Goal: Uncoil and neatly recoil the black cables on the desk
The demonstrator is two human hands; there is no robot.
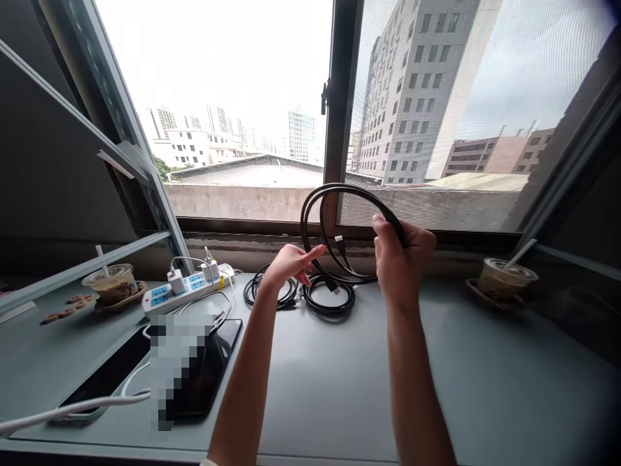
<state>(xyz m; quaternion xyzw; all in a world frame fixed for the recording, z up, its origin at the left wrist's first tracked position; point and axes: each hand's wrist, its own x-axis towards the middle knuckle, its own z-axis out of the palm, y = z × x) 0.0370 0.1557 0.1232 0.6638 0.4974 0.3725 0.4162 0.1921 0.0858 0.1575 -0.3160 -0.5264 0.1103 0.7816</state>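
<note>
Daylight fills the dark-framed window [339,129] at 12 o'clock, with a tall grey building [412,97] outside towards 1 o'clock and a low wall [242,202] beyond the sill, above your pale table [330,388]. Your right hand [403,259], raised at 1 o'clock, is clenched around one side of a looped black cable [387,212], holding it upright over the far part of the table, so the loop arches leftward against the window. Your left hand [291,262], at 12 o'clock and slightly left, reaches to the loop's near-left edge with thumb and fingers parted; you cannot tell whether they touch it. A pale-tipped connector [339,243] shows within the loop. Below, on the tabletop at 12 o'clock, lies a round coil [350,303] of black cable, and just beside it, towards 11, a second coil [247,294] is partly hidden by your left hand. At 10 to 11 o'clock sits a white power strip [189,288] with plugs in it; nearer you, towards 9 to 10, lie two dark-screened devices [107,375], the right one partly pixelated. Plastic drink cups [114,285] with straws stand at 10 and 2 o'clock.
</note>
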